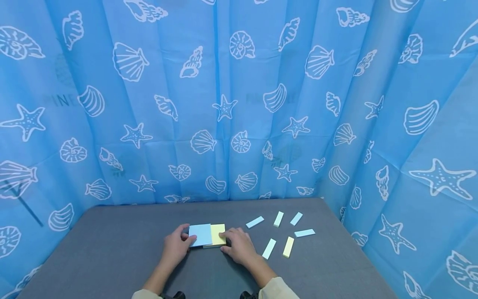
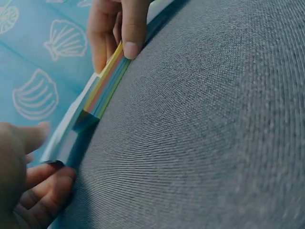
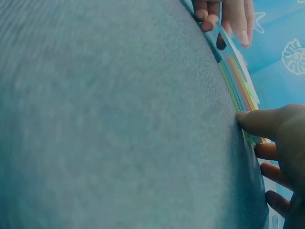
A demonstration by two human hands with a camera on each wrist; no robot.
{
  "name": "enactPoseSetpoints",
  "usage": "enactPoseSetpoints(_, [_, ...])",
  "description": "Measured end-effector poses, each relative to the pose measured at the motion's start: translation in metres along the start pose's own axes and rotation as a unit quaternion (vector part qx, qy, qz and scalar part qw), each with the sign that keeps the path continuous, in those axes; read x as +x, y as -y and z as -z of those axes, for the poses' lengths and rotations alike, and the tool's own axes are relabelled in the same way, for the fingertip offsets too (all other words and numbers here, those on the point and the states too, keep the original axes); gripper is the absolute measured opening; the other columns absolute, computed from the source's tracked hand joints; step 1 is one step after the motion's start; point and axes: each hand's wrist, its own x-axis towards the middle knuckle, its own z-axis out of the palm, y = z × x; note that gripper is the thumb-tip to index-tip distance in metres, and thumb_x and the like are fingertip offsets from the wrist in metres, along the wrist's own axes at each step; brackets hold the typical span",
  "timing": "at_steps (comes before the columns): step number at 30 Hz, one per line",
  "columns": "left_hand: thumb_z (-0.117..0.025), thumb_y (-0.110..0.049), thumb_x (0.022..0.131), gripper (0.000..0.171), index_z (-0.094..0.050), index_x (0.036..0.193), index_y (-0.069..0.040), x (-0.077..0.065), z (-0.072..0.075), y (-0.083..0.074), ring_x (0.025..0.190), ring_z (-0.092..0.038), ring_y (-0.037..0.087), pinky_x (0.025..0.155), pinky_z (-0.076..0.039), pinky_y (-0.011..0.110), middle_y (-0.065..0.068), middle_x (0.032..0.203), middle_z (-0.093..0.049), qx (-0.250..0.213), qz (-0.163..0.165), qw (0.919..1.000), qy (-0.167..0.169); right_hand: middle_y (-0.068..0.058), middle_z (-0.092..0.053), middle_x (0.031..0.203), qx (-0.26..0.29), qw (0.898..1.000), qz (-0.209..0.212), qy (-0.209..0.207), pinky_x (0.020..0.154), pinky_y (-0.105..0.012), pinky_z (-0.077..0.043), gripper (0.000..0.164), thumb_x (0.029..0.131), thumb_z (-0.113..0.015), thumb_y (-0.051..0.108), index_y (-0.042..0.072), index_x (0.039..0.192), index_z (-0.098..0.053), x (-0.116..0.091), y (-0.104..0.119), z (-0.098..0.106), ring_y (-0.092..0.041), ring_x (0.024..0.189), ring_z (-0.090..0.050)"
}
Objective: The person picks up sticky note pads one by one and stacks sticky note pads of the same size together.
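In the head view, a light blue square sticky note pad (image 1: 200,235) overlaps the left part of a yellow-topped sticky note stack (image 1: 218,236) on the grey table. My left hand (image 1: 176,246) holds the blue pad by its left edge, thumb above and fingers below. My right hand (image 1: 239,245) grips the right side of the stack, its thumb at the front edge in the right wrist view. Yellow, orange, blue and green layers (image 2: 106,88) show along the stack's side in the left wrist view. The blue pad juts out to the left beyond these layers, raised over the table.
Several small narrow strips lie scattered to the right of my right hand, among them a yellow strip (image 1: 288,247), a pale green strip (image 1: 269,248) and a pale blue strip (image 1: 304,233). A blue curtain (image 1: 224,158) with white seashell prints hangs behind the grey table (image 1: 123,241).
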Motion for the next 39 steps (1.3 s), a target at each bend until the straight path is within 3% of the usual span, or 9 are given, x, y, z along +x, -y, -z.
enactPoseSetpoints(5, [-0.080, -0.036, 0.080, 0.060, -0.061, 0.129, -0.007, 0.004, -0.002, -0.007, 0.096, -0.060, 0.024, 0.085, -0.048, 0.051, 0.008, 0.105, -0.067, 0.117, -0.037, 0.9915, 0.045, 0.001, -0.065, 0.115, -0.005, 1.000, 0.000, -0.001, 0.086, -0.042, -0.043, 0.038, 0.085, -0.076, 0.030, 0.021, 0.121, -0.068, 0.000, 0.001, 0.001, -0.020, 0.109, -0.055])
enactPoseSetpoints(12, [-0.085, -0.035, 0.073, 0.067, -0.061, 0.129, -0.008, 0.005, -0.004, -0.017, 0.116, -0.057, 0.035, 0.092, -0.044, 0.056, 0.015, 0.124, -0.062, 0.165, -0.057, 0.9798, 0.098, 0.001, -0.063, 0.117, -0.009, 1.000, -0.012, 0.016, 0.086, -0.042, -0.043, 0.042, 0.085, -0.075, 0.034, 0.022, 0.124, -0.064, 0.001, 0.004, 0.002, -0.020, 0.109, -0.054])
enactPoseSetpoints(18, [-0.086, -0.031, 0.073, 0.068, -0.060, 0.132, -0.009, 0.002, -0.008, -0.024, 0.117, -0.057, 0.036, 0.093, -0.044, 0.055, 0.015, 0.126, -0.062, 0.197, -0.062, 0.9730, 0.102, 0.001, -0.063, 0.118, -0.013, 1.000, -0.015, 0.023, 0.085, -0.041, -0.043, 0.047, 0.085, -0.075, 0.037, 0.022, 0.128, -0.061, 0.003, 0.004, 0.001, -0.019, 0.109, -0.054])
enactPoseSetpoints(27, [-0.084, -0.026, 0.076, 0.065, -0.059, 0.133, -0.008, -0.002, -0.011, -0.032, 0.116, -0.058, 0.034, 0.093, -0.045, 0.053, 0.015, 0.125, -0.063, 0.206, -0.073, 0.9708, 0.100, -0.001, -0.062, 0.122, -0.043, 0.998, -0.025, 0.039, 0.084, -0.040, -0.043, 0.067, 0.083, -0.075, 0.046, 0.021, 0.141, -0.051, 0.005, 0.009, 0.002, -0.019, 0.108, -0.053])
enactPoseSetpoints(30, [-0.084, -0.026, 0.076, 0.065, -0.058, 0.134, -0.010, -0.003, -0.012, -0.033, 0.117, -0.058, 0.033, 0.094, -0.045, 0.053, 0.014, 0.126, -0.062, 0.205, -0.067, 0.9712, 0.101, -0.002, -0.063, 0.121, -0.050, 0.998, -0.024, 0.038, 0.083, -0.040, -0.044, 0.068, 0.083, -0.075, 0.046, 0.019, 0.141, -0.051, 0.006, 0.012, 0.003, -0.020, 0.106, -0.054])
enactPoseSetpoints(39, [-0.083, -0.028, 0.077, 0.063, -0.060, 0.132, -0.007, -0.006, -0.016, -0.038, 0.109, -0.062, 0.032, 0.089, -0.048, 0.051, 0.014, 0.119, -0.066, 0.232, -0.109, 0.9624, 0.091, -0.004, -0.064, 0.120, -0.057, 0.997, -0.033, 0.037, 0.083, -0.041, -0.045, 0.064, 0.084, -0.073, 0.047, 0.016, 0.137, -0.054, 0.009, 0.017, 0.007, -0.021, 0.103, -0.055])
